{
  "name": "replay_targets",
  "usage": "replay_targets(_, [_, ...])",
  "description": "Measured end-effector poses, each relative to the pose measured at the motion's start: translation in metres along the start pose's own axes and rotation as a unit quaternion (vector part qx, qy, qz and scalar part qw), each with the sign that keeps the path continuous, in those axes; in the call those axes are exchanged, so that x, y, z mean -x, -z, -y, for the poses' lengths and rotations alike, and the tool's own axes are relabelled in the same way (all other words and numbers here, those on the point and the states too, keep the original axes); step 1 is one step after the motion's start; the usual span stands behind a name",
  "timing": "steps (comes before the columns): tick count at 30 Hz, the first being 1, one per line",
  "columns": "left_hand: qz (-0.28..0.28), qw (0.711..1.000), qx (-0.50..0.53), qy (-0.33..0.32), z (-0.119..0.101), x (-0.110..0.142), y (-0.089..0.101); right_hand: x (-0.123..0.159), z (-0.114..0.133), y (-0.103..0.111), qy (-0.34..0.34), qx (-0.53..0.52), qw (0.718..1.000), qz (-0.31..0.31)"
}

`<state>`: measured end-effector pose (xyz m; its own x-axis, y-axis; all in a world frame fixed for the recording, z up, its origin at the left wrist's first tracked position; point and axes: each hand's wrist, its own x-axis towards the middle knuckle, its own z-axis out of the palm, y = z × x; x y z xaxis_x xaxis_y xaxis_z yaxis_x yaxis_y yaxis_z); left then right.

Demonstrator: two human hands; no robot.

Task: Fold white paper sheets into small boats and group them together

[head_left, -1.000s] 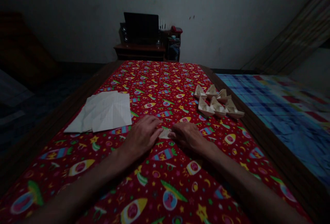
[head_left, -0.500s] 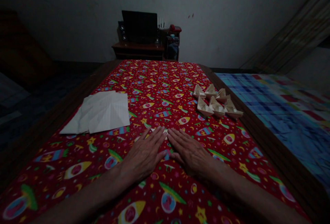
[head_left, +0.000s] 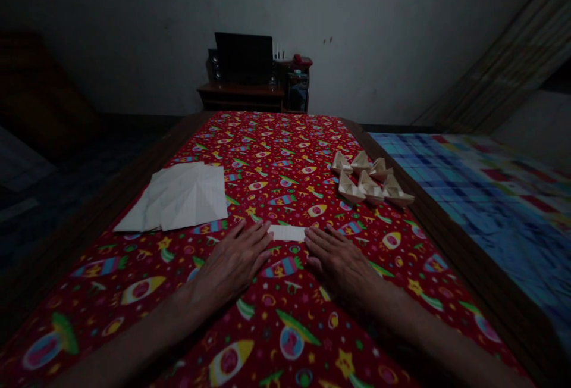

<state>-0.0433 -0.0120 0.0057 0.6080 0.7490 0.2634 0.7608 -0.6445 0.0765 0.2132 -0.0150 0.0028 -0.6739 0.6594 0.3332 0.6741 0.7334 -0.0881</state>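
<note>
A narrow folded strip of white paper (head_left: 286, 232) lies flat on the red patterned cloth in front of me. My left hand (head_left: 239, 254) rests palm down over its left end, fingers stretched out. Over the right end lies my right hand (head_left: 335, 252), also flat with fingers extended. Both ends of the paper are hidden under the fingers; only its middle shows.
A fanned stack of white paper sheets (head_left: 187, 197) lies to the left. Several folded paper boats (head_left: 368, 180) stand in two rows at the right. Beyond the table's far end is a desk with a dark monitor (head_left: 243, 58). A checked blue bedspread (head_left: 437, 180) lies right.
My hands have slid apart, the left to the left and the right to the right, uncovering the middle of the paper strip. The view has tipped up slightly.
</note>
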Motion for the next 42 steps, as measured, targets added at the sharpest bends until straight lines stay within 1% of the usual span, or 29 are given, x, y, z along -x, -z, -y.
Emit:
replay_targets(2, [-0.017, 0.999, 0.042, 0.012, 0.005, -0.006, -0.002, -0.006, -0.004, -0.002, -0.002, -0.027, 0.999, -0.031])
replay_targets(4, [-0.038, 0.993, 0.099, 0.045, 0.009, -0.016, -0.003, -0.013, -0.010, -0.006, -0.015, -0.054, 0.997, -0.059])
replay_targets(7, [-0.069, 0.986, 0.135, 0.069, 0.014, -0.030, -0.004, -0.022, -0.018, -0.012, -0.049, -0.048, 0.995, -0.070])
replay_targets(9, [-0.068, 0.983, 0.151, 0.077, 0.016, -0.035, -0.003, -0.024, -0.021, -0.013, -0.063, -0.029, 0.995, -0.065])
replay_targets(11, [-0.047, 0.978, 0.180, 0.094, 0.017, -0.037, -0.001, -0.024, -0.023, -0.012, -0.074, -0.041, 0.995, -0.060])
replay_targets(14, [-0.030, 0.964, 0.224, 0.137, 0.015, -0.034, 0.005, -0.020, -0.025, -0.010, -0.080, -0.108, 0.988, -0.079])
replay_targets(17, [-0.043, 0.949, 0.259, 0.175, 0.014, -0.031, 0.011, -0.016, -0.027, -0.009, -0.077, -0.153, 0.979, -0.111])
replay_targets(20, [-0.072, 0.937, 0.282, 0.194, 0.013, -0.027, 0.012, -0.013, -0.030, -0.009, -0.070, -0.143, 0.979, -0.128])
replay_targets(22, [-0.082, 0.935, 0.291, 0.186, 0.012, -0.024, 0.010, -0.012, -0.030, -0.009, -0.058, -0.121, 0.984, -0.114])
replay_targets(24, [-0.084, 0.939, 0.295, 0.158, 0.011, -0.023, 0.005, -0.013, -0.029, -0.009, -0.041, -0.106, 0.988, -0.101])
replay_targets(27, [-0.098, 0.946, 0.286, 0.114, 0.009, -0.025, -0.001, -0.017, -0.027, -0.008, -0.025, -0.104, 0.989, -0.101])
replay_targets(32, [-0.096, 0.952, 0.277, 0.085, 0.009, -0.035, -0.009, -0.024, -0.026, -0.008, -0.050, -0.096, 0.992, -0.070])
replay_targets(36, [-0.108, 0.950, 0.280, 0.085, 0.011, -0.039, -0.017, -0.030, -0.022, -0.005, -0.049, -0.056, 0.996, -0.042])
replay_targets(39, [-0.112, 0.952, 0.272, 0.083, 0.012, -0.038, -0.020, -0.033, -0.019, -0.004, -0.048, -0.024, 0.998, -0.038])
replay_targets(42, [-0.118, 0.951, 0.273, 0.082, 0.011, -0.037, -0.019, -0.034, -0.019, -0.005, -0.054, -0.044, 0.996, -0.046])
